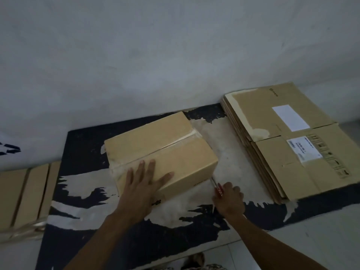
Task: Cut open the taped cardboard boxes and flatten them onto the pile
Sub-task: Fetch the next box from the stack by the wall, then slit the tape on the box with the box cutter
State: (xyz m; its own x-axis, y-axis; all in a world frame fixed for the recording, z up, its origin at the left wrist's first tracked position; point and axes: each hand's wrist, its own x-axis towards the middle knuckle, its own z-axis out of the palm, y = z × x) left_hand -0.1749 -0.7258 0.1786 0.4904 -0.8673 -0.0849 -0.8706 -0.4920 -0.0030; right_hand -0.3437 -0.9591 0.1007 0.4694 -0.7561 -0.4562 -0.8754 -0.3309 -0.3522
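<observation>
His flat left hand [144,178] pressed the taped box [161,151] while the right hand [229,199] gripped a red cutter [217,187], whose blade could slip toward his fingers.

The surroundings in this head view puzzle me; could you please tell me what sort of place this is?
Probably a plain storeroom or packing corner: a worn dark mat on the floor against a bare wall, a pile of flattened boxes and more taped boxes waiting.

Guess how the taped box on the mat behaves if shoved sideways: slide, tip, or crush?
The taped box likely slides rather than tips: it sits low and wide on the mat. Probably stiff while sealed; the left hand presses flat on it without visible denting.
</observation>
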